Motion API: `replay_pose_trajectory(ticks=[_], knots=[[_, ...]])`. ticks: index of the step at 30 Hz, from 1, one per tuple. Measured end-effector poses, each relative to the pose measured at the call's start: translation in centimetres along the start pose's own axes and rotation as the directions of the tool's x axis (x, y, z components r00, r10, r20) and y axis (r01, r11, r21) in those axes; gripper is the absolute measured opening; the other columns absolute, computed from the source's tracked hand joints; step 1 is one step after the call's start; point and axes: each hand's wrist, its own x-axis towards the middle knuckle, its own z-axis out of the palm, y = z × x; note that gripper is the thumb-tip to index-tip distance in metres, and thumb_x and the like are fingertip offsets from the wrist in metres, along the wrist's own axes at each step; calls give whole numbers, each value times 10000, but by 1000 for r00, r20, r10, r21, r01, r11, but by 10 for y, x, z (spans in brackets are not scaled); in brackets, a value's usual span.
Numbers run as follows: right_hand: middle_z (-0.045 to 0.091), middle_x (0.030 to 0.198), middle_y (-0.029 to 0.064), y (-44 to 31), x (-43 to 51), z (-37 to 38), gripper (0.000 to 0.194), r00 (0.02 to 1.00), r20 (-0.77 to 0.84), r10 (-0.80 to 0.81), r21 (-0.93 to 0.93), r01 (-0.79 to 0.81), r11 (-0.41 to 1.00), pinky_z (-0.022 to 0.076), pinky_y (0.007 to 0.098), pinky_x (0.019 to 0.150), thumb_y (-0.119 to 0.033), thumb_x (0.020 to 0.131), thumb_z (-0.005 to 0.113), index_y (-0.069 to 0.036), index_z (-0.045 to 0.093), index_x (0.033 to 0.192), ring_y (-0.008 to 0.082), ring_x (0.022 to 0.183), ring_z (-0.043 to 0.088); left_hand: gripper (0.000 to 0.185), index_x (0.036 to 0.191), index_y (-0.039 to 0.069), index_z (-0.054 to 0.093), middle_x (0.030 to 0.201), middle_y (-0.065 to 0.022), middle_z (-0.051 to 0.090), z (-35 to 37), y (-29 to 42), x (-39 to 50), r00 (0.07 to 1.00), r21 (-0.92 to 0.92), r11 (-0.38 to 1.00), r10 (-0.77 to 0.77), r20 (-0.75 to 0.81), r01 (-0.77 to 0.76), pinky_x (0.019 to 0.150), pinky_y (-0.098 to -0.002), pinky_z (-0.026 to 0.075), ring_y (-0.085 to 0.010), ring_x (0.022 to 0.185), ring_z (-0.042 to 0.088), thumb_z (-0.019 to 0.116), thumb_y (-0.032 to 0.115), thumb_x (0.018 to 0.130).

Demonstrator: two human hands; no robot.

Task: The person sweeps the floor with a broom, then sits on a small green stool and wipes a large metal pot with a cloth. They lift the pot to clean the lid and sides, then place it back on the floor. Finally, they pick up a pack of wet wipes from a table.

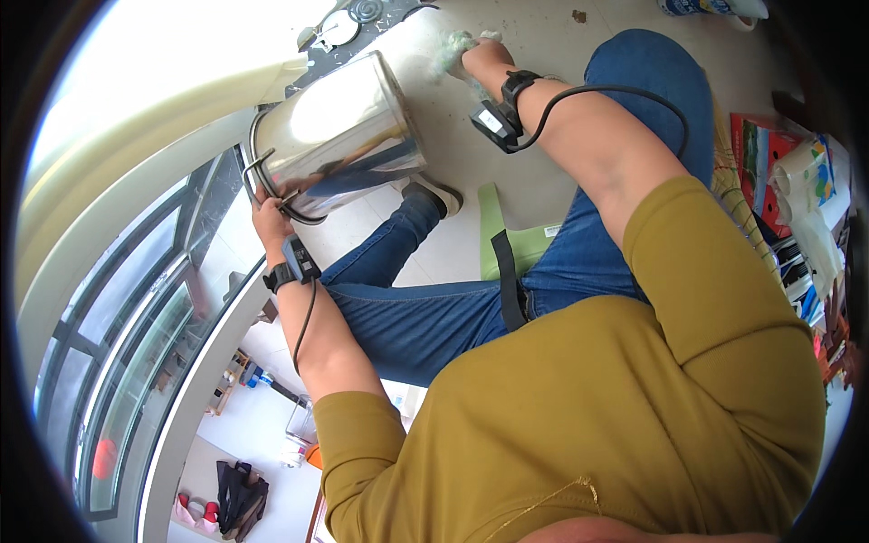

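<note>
A shiny stainless steel pot (353,129) lies tilted on its side in front of me, at the upper left. My left hand (271,220) grips it at the near end, around the metal handle (261,170) by the rim. Its polished side reflects my arm and legs. Farther forward and to the right, my right hand (487,58) is closed on a pale green and white fluffy wad (456,51), apart from the pot; the fingers are partly hidden. Each wrist carries a strapped black device with a cable.
A window frame (204,349) curves along the left. Between my legs is a light green plastic piece (526,244). At the right stand a red printed carton (757,176) and a plastic bag (808,173). A blue-and-white package (699,7) lies at the top right. Dark clothing (237,499) lies lower left.
</note>
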Motion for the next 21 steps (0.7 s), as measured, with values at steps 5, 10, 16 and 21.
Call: replay_pose_trajectory(ticks=[5, 10, 16, 21], knots=[[654, 911, 193, -33, -45, 50, 389, 969, 127, -213, 118, 199, 973, 473, 394, 800, -306, 739, 588, -69, 618, 1045, 356, 882, 616, 622, 1273, -12, 426, 1069, -144, 535, -24, -17, 13, 994, -74, 993, -89, 70, 94, 870, -402, 476, -270, 966, 549, 357, -76, 658], [618, 998, 224, 1, -64, 77, 305, 837, 278, -472, 71, 472, 879, 467, 419, 847, -258, 767, 529, -88, 642, 994, 391, 938, 586, 591, 1246, 8, 435, 1065, -138, 533, -32, -22, 17, 983, -102, 978, -183, 19, 184, 848, -426, 513, -289, 953, 565, 347, -92, 670], [658, 927, 187, 30, -3, 24, 364, 958, 288, -9, -85, 35, 996, 492, 399, 724, -168, 767, 513, -41, 613, 1093, 326, 827, 631, 592, 1262, 48, 447, 1023, -118, 547, -34, -23, 26, 976, -117, 970, -218, -21, 214, 766, -393, 535, -267, 897, 584, 356, -85, 692], [637, 1031, 187, -25, 0, 78, 465, 894, 232, -384, 235, 332, 914, 471, 367, 840, -275, 747, 537, -101, 577, 1176, 343, 940, 606, 604, 1256, 35, 446, 1011, -128, 547, -28, -15, 25, 978, -96, 974, -209, -8, 207, 773, -458, 551, -279, 881, 590, 352, -85, 671]])
